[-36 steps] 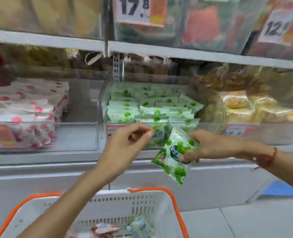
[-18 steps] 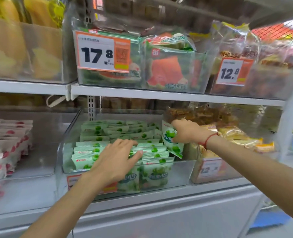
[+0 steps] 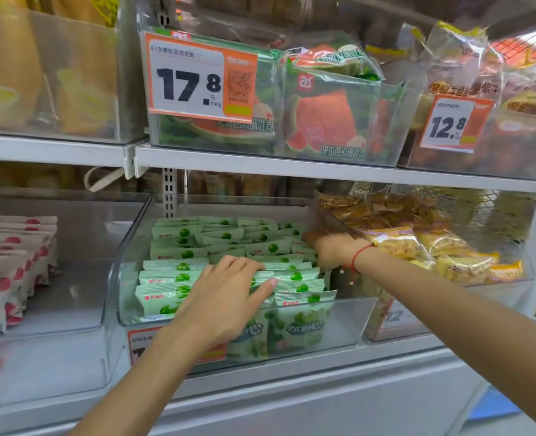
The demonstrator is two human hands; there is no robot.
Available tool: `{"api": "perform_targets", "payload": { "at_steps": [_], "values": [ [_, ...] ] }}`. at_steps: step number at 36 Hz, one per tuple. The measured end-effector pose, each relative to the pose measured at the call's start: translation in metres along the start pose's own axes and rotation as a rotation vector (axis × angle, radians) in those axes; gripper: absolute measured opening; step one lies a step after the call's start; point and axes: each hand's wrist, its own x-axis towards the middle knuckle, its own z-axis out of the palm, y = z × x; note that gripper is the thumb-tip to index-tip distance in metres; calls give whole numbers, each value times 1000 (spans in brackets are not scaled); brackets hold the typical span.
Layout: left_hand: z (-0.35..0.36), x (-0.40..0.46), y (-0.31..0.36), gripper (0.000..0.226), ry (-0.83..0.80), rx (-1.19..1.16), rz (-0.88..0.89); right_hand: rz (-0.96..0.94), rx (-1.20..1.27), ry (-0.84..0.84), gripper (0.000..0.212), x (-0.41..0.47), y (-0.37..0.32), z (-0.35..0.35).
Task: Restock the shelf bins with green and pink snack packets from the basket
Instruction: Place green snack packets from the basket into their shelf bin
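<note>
Far left, pink packets [image 3: 15, 262] stand stacked in a clear bin [image 3: 81, 322], cut off by the frame edge; print too blurred to read. Above them, a clear bin w/ yellow goods, also blurred.

Centre, green packets [image 3: 178, 243] fill the mid bin [image 3: 348, 322] on the lower shelf, standing on edge in rows front to back, long axis running left-right, top seams up. Each shows a green dot & a small red logo; text on the front ones is Chinese, not legible. The bin's orange tag [image 3: 140, 341] is mostly hidden behind the left arm.

Left hand [image 3: 225, 297] lies flat on the front rows, fingers straight & slightly spread, thumb out to the right, pressing the packet tops.

Upper shelf: price tag [image 3: 200, 77] reads 17.8, w/ 500g & a QR code. Beside it, watermelon toast packs [image 3: 326, 118] marked "a1".

Right hand [image 3: 329, 250] reaches into the mid bin's back right corner, wrist w/ a red string. Its fingers are hidden behind the packets & bin wall, so can't tell if they hold anything.

Right, yellow snacks [image 3: 417, 243] in a clear bin, tag below partly hidden, showing "12". Above, a 2nd tag [image 3: 452, 124] reads 12.8.
</note>
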Motion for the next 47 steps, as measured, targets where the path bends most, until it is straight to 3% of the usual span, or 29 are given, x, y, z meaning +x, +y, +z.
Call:
{"api": "perform_targets", "payload": {
  "at_steps": [5, 7, 9, 11, 15, 19, 23, 25, 32, 35, 38, 43, 47],
  "values": [
    [2, 0, -1, 57, 6, 5, 12, -66, 47, 5, 71, 11, -3, -11],
    [2, 1, -1, 57, 8, 13, 14, -98, 3, 29, 58, 18, -1, -7],
    [2, 1, -1, 57, 5, 21, 11, -199, -225, 118, 45, 21, 0, 1],
    [2, 1, 0, 57, 5, 27, 9, -210, -235, 153, 47, 22, 0, 5],
    [2, -1, 1, 56, 18, 23, 0, -156, -240, 227, 70, 17, 2, 4],
    [2, 3, 1, 54, 50, 0, -10, -140, 31, 95, 97, -2, 13, -11],
    [3, 1, 0, 52, 101, 2, -15, -147, -80, 255, 62, -26, 18, -17],
    [3, -2, 3, 50, 183, 28, 10, -168, -73, 358, 58, -39, 21, -10],
    [4, -19, 2, 29, 503, -28, 147, -255, 325, 606, 26, -104, 2, 3],
    [6, -50, 4, 20, 606, -97, 134, -322, 569, 505, 15, -134, -23, 11],
    [23, -91, 2, 12, 600, -231, 45, -412, 628, 336, 13, -145, -54, 36],
    [73, -153, -15, 18, 202, -296, -315, -509, 566, -45, 14, -141, -104, 100],
    [121, -200, -40, 27, -140, -273, -476, -554, 474, -357, 24, -140, -147, 167]
  ]
}}
